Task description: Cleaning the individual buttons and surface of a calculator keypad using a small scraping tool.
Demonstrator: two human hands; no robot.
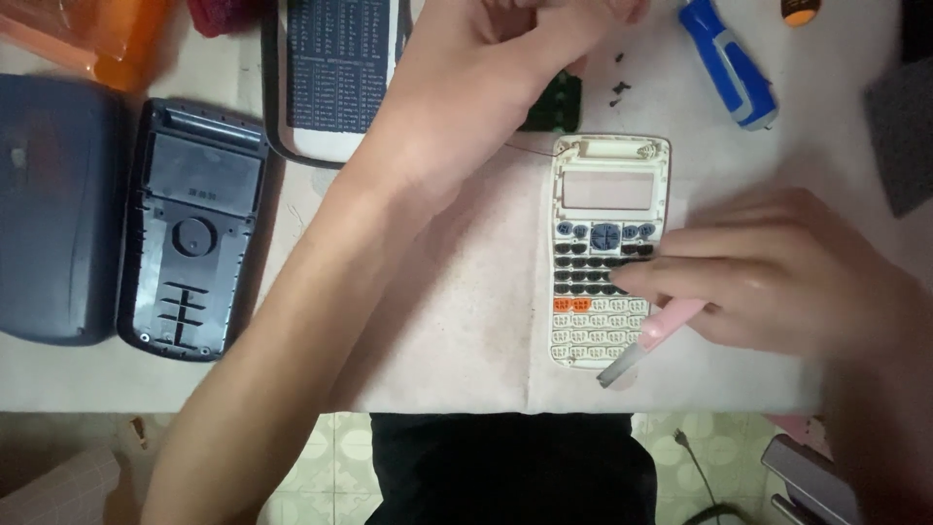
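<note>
White calculator front (604, 255) lies face down on the bench, near its front edge. The right hand (777, 272) rests on its right side, fingers closed around a pink tool (653, 340). The left hand (505, 49) reaches to the far edge, pinching a green board (554, 102).

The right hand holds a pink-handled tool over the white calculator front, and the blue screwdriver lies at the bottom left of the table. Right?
Not quite. The screwdriver lies at the top right of the table, not the bottom left; the head view shows it. The rest stands: the right hand holds a pink-handled tool over the white calculator front.
</note>
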